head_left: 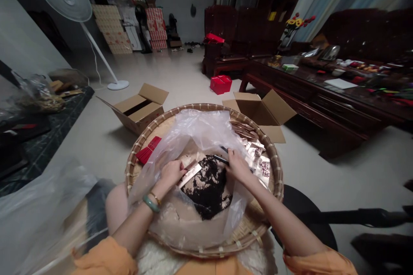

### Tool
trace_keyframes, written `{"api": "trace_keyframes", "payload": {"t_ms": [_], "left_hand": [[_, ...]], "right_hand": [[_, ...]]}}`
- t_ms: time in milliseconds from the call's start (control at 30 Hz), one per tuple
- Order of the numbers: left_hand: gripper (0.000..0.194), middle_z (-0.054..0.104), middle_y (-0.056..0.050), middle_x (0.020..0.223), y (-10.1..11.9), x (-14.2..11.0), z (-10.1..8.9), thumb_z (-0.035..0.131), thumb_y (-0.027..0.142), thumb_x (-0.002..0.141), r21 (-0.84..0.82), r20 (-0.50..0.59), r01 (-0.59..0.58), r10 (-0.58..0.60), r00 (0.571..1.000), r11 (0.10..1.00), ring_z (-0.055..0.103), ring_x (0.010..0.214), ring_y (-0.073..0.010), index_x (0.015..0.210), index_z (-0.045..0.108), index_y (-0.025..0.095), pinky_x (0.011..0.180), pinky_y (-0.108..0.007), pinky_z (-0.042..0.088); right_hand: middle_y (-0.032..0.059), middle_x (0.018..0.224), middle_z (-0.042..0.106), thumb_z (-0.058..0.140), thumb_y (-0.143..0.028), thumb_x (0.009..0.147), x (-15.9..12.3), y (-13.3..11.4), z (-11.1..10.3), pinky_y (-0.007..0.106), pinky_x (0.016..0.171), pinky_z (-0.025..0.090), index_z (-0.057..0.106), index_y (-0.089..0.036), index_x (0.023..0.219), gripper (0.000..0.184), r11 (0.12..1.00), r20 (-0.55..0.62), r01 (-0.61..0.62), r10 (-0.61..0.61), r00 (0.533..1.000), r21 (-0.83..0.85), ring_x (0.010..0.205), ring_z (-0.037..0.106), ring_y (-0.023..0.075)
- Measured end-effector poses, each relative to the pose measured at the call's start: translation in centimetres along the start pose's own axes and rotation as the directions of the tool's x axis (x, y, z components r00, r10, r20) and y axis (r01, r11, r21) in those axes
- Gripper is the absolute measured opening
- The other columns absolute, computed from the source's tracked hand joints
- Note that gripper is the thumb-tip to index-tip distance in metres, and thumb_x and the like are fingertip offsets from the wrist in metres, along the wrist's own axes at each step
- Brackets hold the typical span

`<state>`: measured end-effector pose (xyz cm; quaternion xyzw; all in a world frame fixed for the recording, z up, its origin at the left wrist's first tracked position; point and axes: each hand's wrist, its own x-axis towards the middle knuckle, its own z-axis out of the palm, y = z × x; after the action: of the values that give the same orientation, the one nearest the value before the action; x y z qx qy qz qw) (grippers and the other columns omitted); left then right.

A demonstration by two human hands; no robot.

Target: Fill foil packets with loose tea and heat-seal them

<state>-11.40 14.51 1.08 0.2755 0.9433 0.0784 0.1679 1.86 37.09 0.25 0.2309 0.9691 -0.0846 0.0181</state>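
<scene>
Left grip (171,173): pinching a shiny packet (192,173)!
Right grip (238,166): clutching a dark tool (220,159)!
Risk: snagging loose plastic (203,125) could scatter dark flakes (208,200)!

The round tray (278,167) is woven of matt, ribbed strips that look like bamboo. Over it lies thin, wrinkled, translucent plastic sheeting (206,122) with a soft sheen. The packets (264,167) are shiny, metallic-looking foil; the open boxes (274,109) are matt brown cardboard. The dark wood table (290,90) looks polished and glossy.
</scene>
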Motion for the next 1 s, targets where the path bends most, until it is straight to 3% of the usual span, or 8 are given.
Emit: {"api": "trace_keyframes", "payload": {"t_ms": [267, 433, 467, 533, 633, 733, 867, 1000], "left_hand": [[0.023, 0.066, -0.015, 0.094, -0.7, -1.4, -2.4, 0.042, 0.022, 0.089, 0.081, -0.171, 0.030, -0.015, 0.985, 0.996, 0.065, 0.088, -0.0253, 0.105, 0.055, 0.011, 0.075, -0.031, 0.045], [0.069, 0.068, -0.020, 0.093, -2.1, -0.2, -1.7, 0.047, 0.025, 0.088, 0.084, -0.294, 0.187, -0.155, 0.943, 0.979, 0.067, 0.087, -0.0307, 0.144, 0.015, 0.001, 0.071, -0.034, 0.047], [0.071, 0.068, -0.021, 0.095, -2.6, 0.4, -1.5, 0.049, 0.027, 0.087, 0.068, -0.275, 0.218, -0.191, 0.942, 0.974, 0.067, 0.089, -0.0312, 0.144, 0.016, 0.001, 0.072, -0.035, 0.047], [0.059, 0.068, -0.022, 0.100, -3.4, 1.7, -1.3, 0.054, 0.027, 0.082, 0.039, -0.197, 0.245, -0.233, 0.952, 0.969, 0.066, 0.095, -0.0311, 0.135, 0.038, 0.004, 0.074, -0.033, 0.047], [0.026, 0.069, -0.020, 0.098, -4.3, 3.6, -1.5, 0.056, 0.025, 0.077, 0.023, -0.101, 0.264, -0.260, 0.960, 0.964, 0.066, 0.095, -0.0301, 0.098, 0.065, 0.011, 0.073, -0.030, 0.046], [0.024, 0.068, -0.021, 0.100, -4.5, 4.4, -2.3, 0.055, 0.027, 0.077, 0.028, -0.102, 0.290, -0.285, 0.953, 0.957, 0.065, 0.095, -0.0320, 0.091, 0.066, 0.011, 0.074, -0.033, 0.047], [0.057, 0.053, -0.026, 0.126, -3.9, 3.9, -2.7, 0.054, 0.044, 0.080, 0.042, -0.184, 0.268, -0.256, 0.949, 0.962, 0.054, 0.116, -0.0363, 0.124, 0.049, 0.008, 0.085, -0.039, 0.045], [0.059, 0.059, -0.029, 0.115, -3.0, 3.7, -2.0, 0.059, 0.036, 0.080, 0.044, -0.198, 0.293, -0.279, 0.940, 0.955, 0.060, 0.106, -0.0363, 0.125, 0.040, 0.004, 0.081, -0.040, 0.046]], "right_hand": [[0.0172, 0.124, 0.043, 0.044, -0.014, 0.089, 1.0, 1.3, -0.2, 0.027, 0.066, 0.041, 0.047, -0.019, 0.116, 0.028, 0.972, -0.146, -0.178, 0.157, 0.977, -0.150, 0.105, 0.052, 0.0265], [0.0095, 0.104, 0.054, 0.051, -0.015, 0.084, 1.2, 1.4, 0.1, 0.026, 0.060, 0.037, 0.045, -0.018, 0.109, 0.026, 0.988, -0.055, -0.118, 0.113, 0.992, -0.099, 0.084, 0.059, 0.0198], [0.0087, 0.104, 0.055, 0.051, -0.015, 0.084, 1.1, 1.3, 0.2, 0.026, 0.059, 0.037, 0.045, -0.018, 0.109, 0.026, 0.989, -0.075, -0.117, 0.110, 0.991, -0.096, 0.084, 0.059, 0.0197], [0.0077, 0.104, 0.056, 0.049, -0.014, 0.083, 0.7, 0.9, 0.2, 0.026, 0.058, 0.035, 0.045, -0.019, 0.108, 0.026, 0.990, -0.123, -0.106, 0.095, 0.988, -0.088, 0.085, 0.058, 0.0199], [0.0071, 0.100, 0.057, 0.048, -0.012, 0.082, 0.2, 0.3, 0.1, 0.027, 0.057, 0.033, 0.047, -0.019, 0.104, 0.023, 0.994, -0.193, -0.070, 0.054, 0.980, -0.080, 0.086, 0.058, 0.0202], [0.0075, 0.098, 0.058, 0.046, -0.011, 0.083, -0.1, 0.0, -0.1, 0.027, 0.058, 0.033, 0.049, -0.019, 0.103, 0.022, 0.997, -0.214, -0.059, 0.047, 0.976, -0.054, 0.083, 0.057, 0.0200], [0.0082, 0.098, 0.059, 0.046, -0.011, 0.081, -0.3, 0.0, -0.1, 0.028, 0.060, 0.035, 0.049, -0.019, 0.105, 0.025, 0.998, -0.187, -0.054, 0.049, 0.981, -0.023, 0.082, 0.057, 0.0209], [0.0101, 0.102, 0.059, 0.053, -0.013, 0.078, -0.2, -0.2, 0.3, 0.029, 0.066, 0.039, 0.048, -0.018, 0.106, 0.028, 0.999, -0.165, -0.017, 0.012, 0.986, -0.029, 0.091, 0.056, 0.0236]]}}
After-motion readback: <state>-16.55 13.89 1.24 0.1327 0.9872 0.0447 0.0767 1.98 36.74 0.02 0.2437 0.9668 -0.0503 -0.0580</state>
